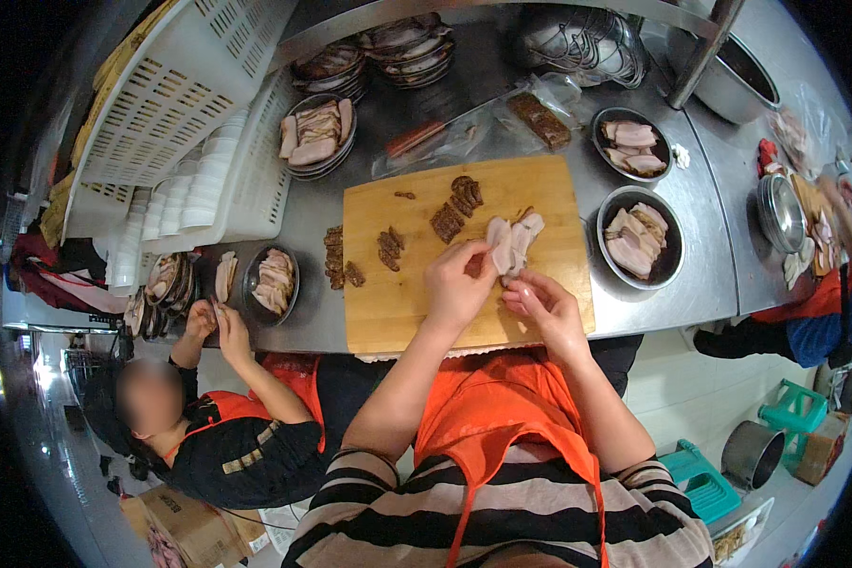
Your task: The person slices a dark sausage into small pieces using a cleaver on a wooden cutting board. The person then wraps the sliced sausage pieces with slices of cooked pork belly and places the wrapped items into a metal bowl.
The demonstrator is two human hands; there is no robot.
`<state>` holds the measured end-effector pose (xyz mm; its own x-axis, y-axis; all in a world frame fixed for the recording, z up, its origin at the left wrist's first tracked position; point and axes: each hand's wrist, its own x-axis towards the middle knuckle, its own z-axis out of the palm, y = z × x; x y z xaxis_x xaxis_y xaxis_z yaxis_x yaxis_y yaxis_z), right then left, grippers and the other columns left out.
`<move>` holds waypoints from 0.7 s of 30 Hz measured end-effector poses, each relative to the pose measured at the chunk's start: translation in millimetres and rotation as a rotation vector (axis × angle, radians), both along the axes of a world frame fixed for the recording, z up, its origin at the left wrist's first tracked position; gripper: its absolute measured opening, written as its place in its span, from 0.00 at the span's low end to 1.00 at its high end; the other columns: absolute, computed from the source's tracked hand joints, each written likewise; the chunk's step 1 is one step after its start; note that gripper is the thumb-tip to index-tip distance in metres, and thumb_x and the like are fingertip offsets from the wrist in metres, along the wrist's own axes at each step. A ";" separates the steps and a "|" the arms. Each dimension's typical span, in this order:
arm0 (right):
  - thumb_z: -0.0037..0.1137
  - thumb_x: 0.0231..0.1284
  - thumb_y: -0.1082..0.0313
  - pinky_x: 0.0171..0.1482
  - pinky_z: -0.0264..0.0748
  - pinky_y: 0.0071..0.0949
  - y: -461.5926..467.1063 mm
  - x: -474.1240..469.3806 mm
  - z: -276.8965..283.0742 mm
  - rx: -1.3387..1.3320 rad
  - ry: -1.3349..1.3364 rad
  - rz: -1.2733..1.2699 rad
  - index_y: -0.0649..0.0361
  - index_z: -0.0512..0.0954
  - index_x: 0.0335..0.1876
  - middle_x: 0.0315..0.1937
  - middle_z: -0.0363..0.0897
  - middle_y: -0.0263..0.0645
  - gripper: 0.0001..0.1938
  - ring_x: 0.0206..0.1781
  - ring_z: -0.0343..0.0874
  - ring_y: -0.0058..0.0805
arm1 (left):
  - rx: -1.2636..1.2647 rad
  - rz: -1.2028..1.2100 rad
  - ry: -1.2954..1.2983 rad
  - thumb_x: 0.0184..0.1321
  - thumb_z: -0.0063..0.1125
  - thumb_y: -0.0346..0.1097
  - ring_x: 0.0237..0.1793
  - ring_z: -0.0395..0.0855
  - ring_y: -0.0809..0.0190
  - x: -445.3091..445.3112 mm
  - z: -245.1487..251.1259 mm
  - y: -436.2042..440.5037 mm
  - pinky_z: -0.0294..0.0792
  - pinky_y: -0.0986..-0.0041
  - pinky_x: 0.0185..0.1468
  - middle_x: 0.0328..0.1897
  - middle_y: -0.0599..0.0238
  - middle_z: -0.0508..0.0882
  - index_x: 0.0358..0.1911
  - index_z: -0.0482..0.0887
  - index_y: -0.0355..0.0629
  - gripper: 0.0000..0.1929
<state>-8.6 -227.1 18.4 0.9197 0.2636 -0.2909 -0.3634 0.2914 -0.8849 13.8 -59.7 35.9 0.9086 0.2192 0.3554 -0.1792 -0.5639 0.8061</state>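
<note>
Over a wooden cutting board (426, 319), my left hand (460, 280) pinches pale sliced pork (500, 241) between thumb and fingers. My right hand (548, 305) grips the lower end of the same slices with its fingertips; the exact contact is partly hidden. Dark brown meat slices (447, 221) lie on the board just beyond my left hand. A smaller group of dark slices (390, 248) rests farther left, with more dark pieces (334, 255) along the board's left edge. To the right stands a metal bowl (674, 266) holding pork slices (637, 241).
A second metal bowl (596, 135) with pork sits behind it. Behind the board lie a plastic-wrapped dark block (539, 121) and a knife (415, 138). At left, a co-worker's hands (220, 326) handle meat near a bowl (295, 295). White crates (255, 177) and filled stacked bowls (319, 163) stand beyond.
</note>
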 end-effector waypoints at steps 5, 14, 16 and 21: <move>0.59 0.70 0.65 0.54 0.77 0.22 9.6 -0.7 16.1 0.233 0.144 -0.015 0.69 0.62 0.70 0.56 0.78 0.45 0.29 0.55 0.79 0.25 | -0.497 -0.138 0.214 0.62 0.63 0.25 0.36 0.83 0.71 -42.0 16.6 -4.9 0.76 0.78 0.43 0.35 0.67 0.88 0.41 0.86 0.33 0.06; 0.58 0.68 0.72 0.41 0.82 0.26 0.7 1.8 15.8 0.090 0.209 -0.132 0.64 0.79 0.46 0.37 0.84 0.38 0.06 0.37 0.85 0.26 | -0.112 0.051 0.271 0.61 0.68 0.33 0.34 0.84 0.62 -6.9 -11.1 37.1 0.76 0.74 0.40 0.39 0.60 0.87 0.49 0.83 0.34 0.16; 0.61 0.67 0.71 0.43 0.82 0.25 -3.8 0.8 11.4 0.010 0.163 -0.097 0.67 0.77 0.53 0.40 0.84 0.38 0.13 0.40 0.84 0.25 | 0.257 0.139 0.128 0.57 0.70 0.34 0.37 0.85 0.57 11.4 -6.3 45.7 0.77 0.70 0.41 0.43 0.55 0.86 0.52 0.81 0.35 0.21; 0.62 0.66 0.72 0.41 0.81 0.25 -3.6 -6.5 19.2 -0.113 0.084 -0.091 0.66 0.74 0.57 0.39 0.83 0.38 0.17 0.38 0.84 0.25 | 0.305 0.069 0.320 0.53 0.69 0.27 0.48 0.83 0.54 33.5 -8.5 63.1 0.76 0.67 0.49 0.49 0.52 0.84 0.58 0.79 0.37 0.26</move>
<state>-15.1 -230.7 37.6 0.9095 0.1413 -0.3909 -0.4142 0.2273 -0.8814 47.3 3.4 27.4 0.9703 0.2120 0.1167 0.0984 -0.7862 0.6101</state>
